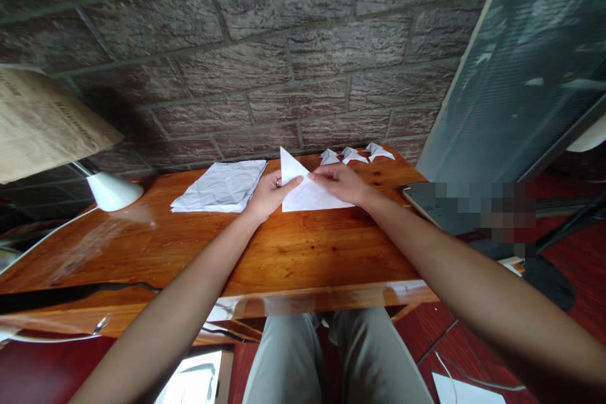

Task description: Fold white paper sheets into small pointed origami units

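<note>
Between my hands, just above the wooden table point(303, 259), is a white sheet of paper point(294, 199) folded into a triangle, one point upward. My left hand point(271, 194) pinches its left edge, thumb on the front face. With thumb and fingers together, my right hand point(341, 182) grips the slanted edge. To the left of my left hand lies a stack of creased white paper point(220, 188). Behind my right hand, small folded paper figures stand in a row: one figure point(329, 156), a middle one point(353, 155) and a right one point(379, 151).
A lamp with a white base point(113, 192) and a brown paper shade point(52, 120) stands at the left. The brick wall point(303, 63) rises behind the table. A dark flat device point(435, 205), partly blurred out, lies at the right edge. A black strap point(80, 295) lies front left.
</note>
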Available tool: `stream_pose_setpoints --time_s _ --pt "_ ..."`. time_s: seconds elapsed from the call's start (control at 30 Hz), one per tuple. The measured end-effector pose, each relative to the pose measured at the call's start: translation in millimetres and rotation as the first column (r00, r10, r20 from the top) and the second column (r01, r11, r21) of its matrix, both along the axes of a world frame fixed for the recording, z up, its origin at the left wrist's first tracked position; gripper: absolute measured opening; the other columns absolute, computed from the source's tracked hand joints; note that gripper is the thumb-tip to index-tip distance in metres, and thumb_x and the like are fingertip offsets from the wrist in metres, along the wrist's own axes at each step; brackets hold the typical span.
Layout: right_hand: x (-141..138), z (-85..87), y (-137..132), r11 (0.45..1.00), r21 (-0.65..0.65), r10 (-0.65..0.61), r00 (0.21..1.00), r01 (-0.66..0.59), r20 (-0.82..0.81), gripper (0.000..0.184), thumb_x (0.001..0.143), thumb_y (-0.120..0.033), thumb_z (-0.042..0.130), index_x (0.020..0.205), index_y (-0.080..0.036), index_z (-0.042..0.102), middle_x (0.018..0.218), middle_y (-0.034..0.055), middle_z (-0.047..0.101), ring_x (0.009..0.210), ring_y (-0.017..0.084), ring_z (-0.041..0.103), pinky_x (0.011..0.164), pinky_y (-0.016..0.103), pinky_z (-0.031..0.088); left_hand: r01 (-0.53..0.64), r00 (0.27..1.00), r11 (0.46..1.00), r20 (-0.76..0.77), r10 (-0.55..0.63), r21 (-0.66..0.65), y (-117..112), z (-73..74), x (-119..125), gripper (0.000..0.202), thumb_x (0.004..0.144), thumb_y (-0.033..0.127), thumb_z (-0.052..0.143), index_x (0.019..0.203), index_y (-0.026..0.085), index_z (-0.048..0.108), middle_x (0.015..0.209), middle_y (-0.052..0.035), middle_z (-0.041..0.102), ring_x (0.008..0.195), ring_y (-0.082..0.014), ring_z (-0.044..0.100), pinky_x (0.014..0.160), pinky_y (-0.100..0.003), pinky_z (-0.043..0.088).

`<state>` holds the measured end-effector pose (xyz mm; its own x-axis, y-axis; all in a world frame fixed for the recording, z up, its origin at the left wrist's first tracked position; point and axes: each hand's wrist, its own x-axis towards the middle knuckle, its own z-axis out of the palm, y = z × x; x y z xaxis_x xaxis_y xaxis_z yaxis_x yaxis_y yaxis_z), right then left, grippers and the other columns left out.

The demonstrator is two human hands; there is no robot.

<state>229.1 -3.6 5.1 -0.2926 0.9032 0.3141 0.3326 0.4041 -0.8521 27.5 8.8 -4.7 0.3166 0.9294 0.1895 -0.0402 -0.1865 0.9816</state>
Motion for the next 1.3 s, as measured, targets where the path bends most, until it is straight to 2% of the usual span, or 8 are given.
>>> stream_pose_setpoints --time_s 0.17,0.33,0.47,0.77,0.87,1.03,1.2,1.3 --pt "-0.5 -1.5 2.1 0.994 -0.086 -0.071 0.996 0.066 -0.054 0.055 0.080 -0.069 0.058 0.066 -0.017 0.065 0.061 0.0011 0.061 0.059 0.015 0.051 0.054 0.027 0.036 0.038 0.999 0.997 -0.001 -0.038 -0.067 0.4 -0.8 2.0 0.055 0.050 0.040 0.094 0.095 0.014 0.076 0.093 -0.0079 0.079 0.077 -0.0216 0.071 0.075 -0.033 0.055" --pt "0.0 2.2 2.2 0.976 -0.219 -0.050 0.969 -0.004 -0.240 0.056 0.079 -0.072 0.058 0.073 -0.018 0.070 0.073 0.0043 0.071 0.065 0.017 0.060 0.061 0.028 0.045 0.022 1.000 0.999 -0.002 -0.022 -0.035 3.1 -3.2 0.7 0.053 0.053 0.041 0.093 0.096 0.014 0.076 0.095 -0.0081 0.078 0.076 -0.0209 0.070 0.073 -0.033 0.054" --pt "3.2 4.4 0.4 0.986 -0.166 -0.064 0.979 0.031 -0.196 0.048 0.068 -0.064 0.074 0.075 -0.016 0.072 0.068 0.0005 0.067 0.059 0.013 0.054 0.056 0.026 0.041 0.004 1.000 0.998 -0.023 -0.003 0.065 2.8 -1.5 1.0 0.051 0.056 0.042 0.091 0.096 0.014 0.075 0.097 -0.0082 0.078 0.080 -0.0226 0.070 0.075 -0.034 0.055" --pt "3.1 3.6 -0.5 0.994 -0.102 -0.040 0.990 0.027 -0.132 0.044 0.069 -0.058 0.074 0.076 -0.015 0.074 0.072 0.0028 0.069 0.065 0.015 0.056 0.057 0.026 0.042 0.002 1.000 0.997 -0.005 -0.002 0.074 3.4 -2.5 1.9 0.055 0.056 0.038 0.091 0.101 0.014 0.073 0.098 -0.0073 0.078 0.081 -0.0215 0.070 0.077 -0.033 0.054" --pt "3.1 3.7 0.5 0.994 -0.071 -0.094 0.979 0.083 -0.180 0.043 0.069 -0.058 0.074 0.075 -0.015 0.073 0.074 0.0035 0.070 0.066 0.015 0.057 0.058 0.026 0.043 -0.001 1.000 0.999 0.015 0.001 0.033 3.6 -0.5 2.0 0.056 0.054 0.038 0.093 0.101 0.014 0.074 0.097 -0.0074 0.078 0.081 -0.0215 0.070 0.076 -0.033 0.055" --pt "2.0 3.3 2.0 0.984 -0.072 -0.177 0.935 0.163 -0.308 0.042 0.069 -0.055 0.077 0.079 -0.015 0.073 0.080 0.0052 0.073 0.068 0.016 0.059 0.062 0.028 0.046 -0.024 1.000 0.999 0.011 0.024 -0.047 6.5 2.7 0.6 0.053 0.052 0.041 0.093 0.094 0.014 0.075 0.089 -0.0072 0.078 0.074 -0.0175 0.069 0.065 -0.027 0.054" --pt "1.6 5.6 2.5 0.980 -0.095 -0.195 0.915 0.172 -0.353 0.043 0.066 -0.056 0.079 0.078 -0.016 0.072 0.080 0.0058 0.073 0.067 0.016 0.059 0.062 0.029 0.047 -0.018 0.998 0.996 0.052 0.022 -0.085 7.3 3.9 0.5 0.048 0.051 0.039 0.094 0.088 0.014 0.076 0.088 -0.0067 0.078 0.075 -0.0159 0.068 0.067 -0.026 0.054" --pt "3.5 7.9 2.8 0.982 -0.098 -0.189 0.910 0.164 -0.369 0.045 0.065 -0.057 0.080 0.079 -0.016 0.072 0.080 0.0058 0.073 0.067 0.016 0.059 0.063 0.029 0.047 -0.019 0.996 0.999 0.086 0.022 -0.041 7.6 5.0 -1.5 0.050 0.050 0.035 0.094 0.092 0.015 0.076 0.087 -0.0051 0.077 0.073 -0.0141 0.066 0.066 -0.025 0.051"
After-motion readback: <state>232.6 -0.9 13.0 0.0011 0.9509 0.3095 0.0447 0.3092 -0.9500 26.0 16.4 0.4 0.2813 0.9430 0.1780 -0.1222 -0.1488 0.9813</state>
